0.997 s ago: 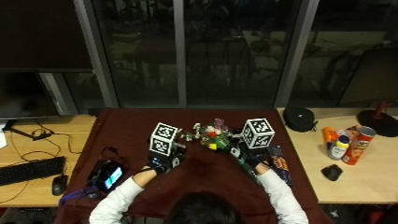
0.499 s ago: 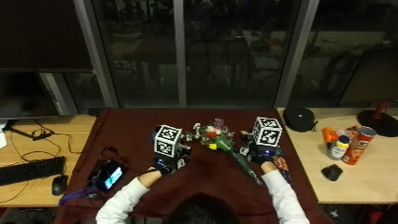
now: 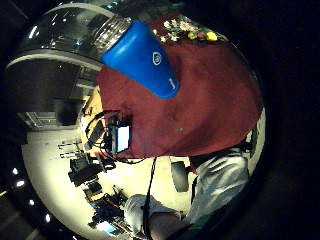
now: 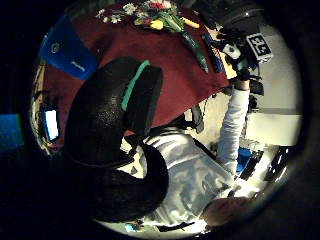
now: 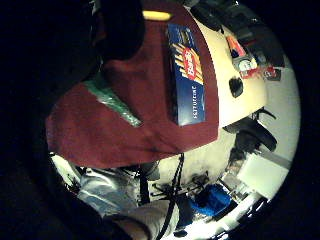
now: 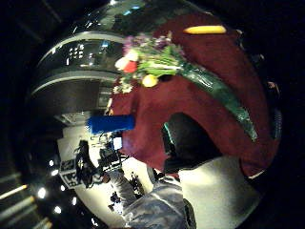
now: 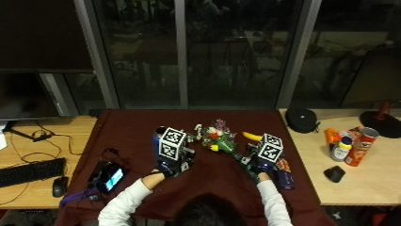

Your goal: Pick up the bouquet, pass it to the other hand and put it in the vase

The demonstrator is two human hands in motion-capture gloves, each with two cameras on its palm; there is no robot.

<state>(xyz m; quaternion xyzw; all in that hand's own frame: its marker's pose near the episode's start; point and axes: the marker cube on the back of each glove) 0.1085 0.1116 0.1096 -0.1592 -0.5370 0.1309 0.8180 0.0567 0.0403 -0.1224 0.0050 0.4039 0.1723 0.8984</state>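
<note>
Dark window panes stand behind a desk (image 7: 50, 136) draped with a dark red cloth (image 7: 132, 127), and the person sits at its near edge with both forearms reaching onto it. At the cloth's middle lies the bouquet (image 7: 217, 137), flower heads toward the windows and its green-wrapped stem running toward the right hand (image 7: 260, 167). That hand is over the stem's near end, a little farther forward and outward than half a second ago; whether its fingers close on the wrap I cannot tell. The right palm views show the green stem (image 5: 112, 102) lying flat on the cloth just beside the palm. The left hand (image 7: 169, 165) hovers over the cloth next to the blue vase (image 7: 157, 141), having slid slightly forward since the earlier frame; its thumb-side palm view shows its fingers (image 4: 117, 125) curled inward and empty. The vase (image 3: 142, 57) lies on its side, well apart from the bouquet, which has not moved. A yellow banana (image 7: 252, 136) rests just beyond the right hand, a blue box (image 7: 282, 172) lies beside it at the cloth's right edge, and a lit phone (image 7: 109, 175) sits at the left.
</note>
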